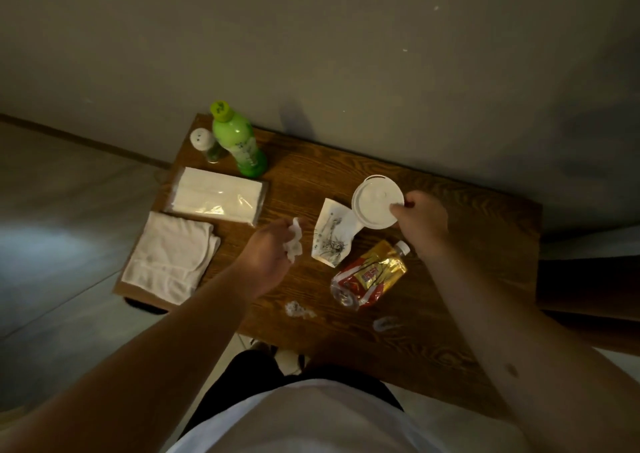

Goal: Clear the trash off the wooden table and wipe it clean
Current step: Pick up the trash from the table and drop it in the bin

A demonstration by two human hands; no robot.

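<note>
On the wooden table (450, 314), my left hand (268, 251) is closed around a crumpled white tissue (294, 241) near the table's middle. My right hand (420, 222) pinches the edge of a white plastic cup lid (374, 201), lifted slightly at the right. A torn white wrapper (329, 238) lies between the hands. A crushed plastic bottle with a red and yellow label (369, 276) lies below the lid. A small tissue scrap (298, 310) and a wet smear (386, 323) sit near the front edge.
A folded white cloth (169, 255) lies at the table's left front, with a pack of tissues (216, 196) behind it. A green bottle (237, 141) and a small shaker (204, 144) stand at the back left. The wall runs right behind the table.
</note>
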